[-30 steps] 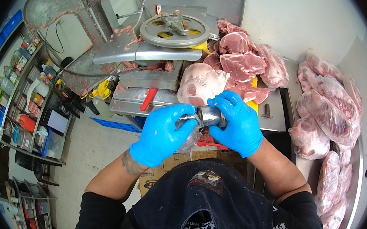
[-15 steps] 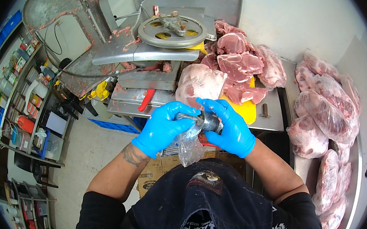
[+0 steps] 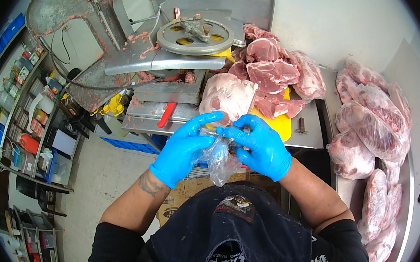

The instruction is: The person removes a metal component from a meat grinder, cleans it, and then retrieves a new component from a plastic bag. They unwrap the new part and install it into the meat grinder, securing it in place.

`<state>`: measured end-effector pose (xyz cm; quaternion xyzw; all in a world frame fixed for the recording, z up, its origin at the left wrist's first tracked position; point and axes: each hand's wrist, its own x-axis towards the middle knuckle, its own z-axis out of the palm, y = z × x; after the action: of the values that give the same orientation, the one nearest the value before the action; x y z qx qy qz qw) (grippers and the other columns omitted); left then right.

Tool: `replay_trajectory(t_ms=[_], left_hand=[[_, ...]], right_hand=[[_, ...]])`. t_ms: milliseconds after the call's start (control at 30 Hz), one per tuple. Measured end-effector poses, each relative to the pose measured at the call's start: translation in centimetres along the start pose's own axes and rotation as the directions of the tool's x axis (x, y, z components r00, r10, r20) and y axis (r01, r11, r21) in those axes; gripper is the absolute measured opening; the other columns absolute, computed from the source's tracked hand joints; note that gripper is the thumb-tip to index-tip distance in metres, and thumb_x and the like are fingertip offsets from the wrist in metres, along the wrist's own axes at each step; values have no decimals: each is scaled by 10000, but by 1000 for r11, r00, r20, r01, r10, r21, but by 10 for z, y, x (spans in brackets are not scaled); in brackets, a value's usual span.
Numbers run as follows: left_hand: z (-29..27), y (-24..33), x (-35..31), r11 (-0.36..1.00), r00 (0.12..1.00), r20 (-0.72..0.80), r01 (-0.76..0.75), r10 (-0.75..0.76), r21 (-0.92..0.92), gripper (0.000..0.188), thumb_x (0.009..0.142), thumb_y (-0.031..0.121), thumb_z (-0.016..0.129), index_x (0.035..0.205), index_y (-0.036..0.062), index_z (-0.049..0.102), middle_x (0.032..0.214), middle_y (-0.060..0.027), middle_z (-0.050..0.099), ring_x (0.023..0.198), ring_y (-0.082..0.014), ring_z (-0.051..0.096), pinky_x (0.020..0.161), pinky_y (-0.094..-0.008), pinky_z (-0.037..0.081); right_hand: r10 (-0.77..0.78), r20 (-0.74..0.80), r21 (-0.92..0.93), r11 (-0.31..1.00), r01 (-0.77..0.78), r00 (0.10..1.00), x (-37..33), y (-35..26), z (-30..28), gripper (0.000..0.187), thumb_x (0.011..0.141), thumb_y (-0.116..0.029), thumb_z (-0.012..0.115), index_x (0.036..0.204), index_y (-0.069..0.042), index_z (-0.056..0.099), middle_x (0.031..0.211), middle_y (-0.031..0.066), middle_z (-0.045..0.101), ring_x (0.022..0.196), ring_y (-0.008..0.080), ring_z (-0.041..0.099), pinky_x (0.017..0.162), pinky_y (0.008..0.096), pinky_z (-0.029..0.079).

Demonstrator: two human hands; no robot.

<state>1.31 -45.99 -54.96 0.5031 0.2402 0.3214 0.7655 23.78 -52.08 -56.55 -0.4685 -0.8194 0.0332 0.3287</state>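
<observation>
Both my hands wear blue gloves and meet in front of my chest, over the near edge of the metal table. My left hand point(image 3: 182, 148) has its fingers curved about a crumpled clear plastic bag point(image 3: 220, 166), which hangs down between the hands. Fingers of my right hand point(image 3: 264, 149) pinch the bag's upper part from the other side. Whatever the bag may contain is mostly hidden by the fingers. Just beyond my hands lies a large pale piece of meat point(image 3: 228, 93), and a red-handled knife point(image 3: 167, 114) rests on the metal to its left.
A meat saw's metal wheel point(image 3: 196, 36) lies on the machine parts ahead, among meat scraps. Cut meat point(image 3: 273, 76) is piled partly on a yellow board point(image 3: 276, 126). Plastic-wrapped meat point(image 3: 373, 124) fills the right side. Loaded shelves point(image 3: 21, 114) stand left.
The dark metal cylinder that showed between my hands is now out of sight behind fingers and plastic. My right hand has shifted left, its fingertips now on the bag.
</observation>
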Motion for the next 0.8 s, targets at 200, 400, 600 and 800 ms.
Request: replay_trajectory(t_ms=[200, 400, 600, 800], left_hand=[[-5, -1, -10, 938, 957, 179, -267, 230, 222, 772, 754, -80, 508, 1517, 13, 438, 1477, -131, 513, 1258, -245, 585, 1056, -377, 491], [-17, 4, -9, -16, 822, 399, -430, 407, 903, 629, 733, -40, 638, 1346, 101, 650, 1192, -135, 623, 1020, -325, 633, 844, -417, 526], [-19, 9, 6, -277, 602, 592, -537, 536, 797, 344, 719, 107, 764, 1063, 102, 768, 965, -115, 651, 851, -287, 630, 738, -405, 519], [-9, 7, 11, 674, 973, -73, -97, 220, 733, 139, 870, 182, 683, 905, 57, 734, 692, -59, 620, 643, -175, 604, 602, -329, 480]], right_hand=[[104, -36, 140, 985, -98, 994, -6, 4, 1, 596, 783, -49, 755, 1346, -220, 657, 1116, 140, 571, 957, 337, 627, 824, 381, 550], [99, 12, 311, 945, -97, 995, -8, 7, 4, 632, 789, -23, 740, 1383, -208, 629, 1116, 138, 554, 925, 320, 622, 791, 354, 548], [94, 79, 318, 941, -115, 992, -9, 2, 5, 616, 785, -8, 731, 1366, -191, 638, 1113, 134, 557, 915, 312, 619, 777, 346, 546], [-14, 9, 84, 996, 13, 1000, -8, -4, 3, 584, 759, -14, 727, 1317, -174, 659, 1102, 123, 584, 931, 325, 620, 775, 378, 559]])
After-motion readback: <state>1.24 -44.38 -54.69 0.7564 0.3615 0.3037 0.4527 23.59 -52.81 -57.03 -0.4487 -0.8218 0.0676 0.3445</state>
